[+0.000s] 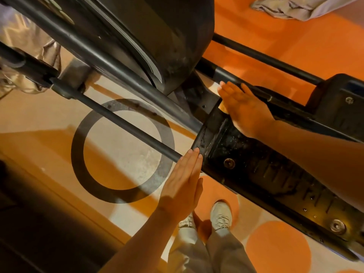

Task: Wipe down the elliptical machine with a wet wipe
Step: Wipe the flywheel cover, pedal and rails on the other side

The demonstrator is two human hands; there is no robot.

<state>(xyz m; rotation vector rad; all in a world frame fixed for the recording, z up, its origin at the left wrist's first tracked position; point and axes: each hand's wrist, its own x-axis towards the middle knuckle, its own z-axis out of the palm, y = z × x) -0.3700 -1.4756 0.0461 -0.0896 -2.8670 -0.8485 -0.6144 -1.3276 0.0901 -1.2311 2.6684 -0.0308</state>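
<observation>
At the centre right of the frame, your right hand [245, 108] lies flat with straight fingers on the front end of the elliptical's near pedal [256, 164], a long black plastic tray with ribbed tread, dusty and speckled, fixed with round metal bolts. Beneath that palm a pale scrap of wet wipe [223, 107] peeks out at the lower-left edge of the hand, pressed against the plastic rather than pinched; most of it is hidden. Your left hand [184, 184], lower centre, is also flat and relaxed, fingers together, its fingertips touching the pedal's near front corner where a smooth grey metal rod [126, 128] meets it; it holds nothing. A thicker dark tube runs diagonally from upper left toward the pedal, and the rounded matte black flywheel housing [173, 36] fills the top centre. The floor [295, 46] is orange and beige with a dark grey ring [78, 154] printed on it. Crumpled grey cloth [299, 6] lies at the upper right, and your pale shoes [220, 215] show below.
</observation>
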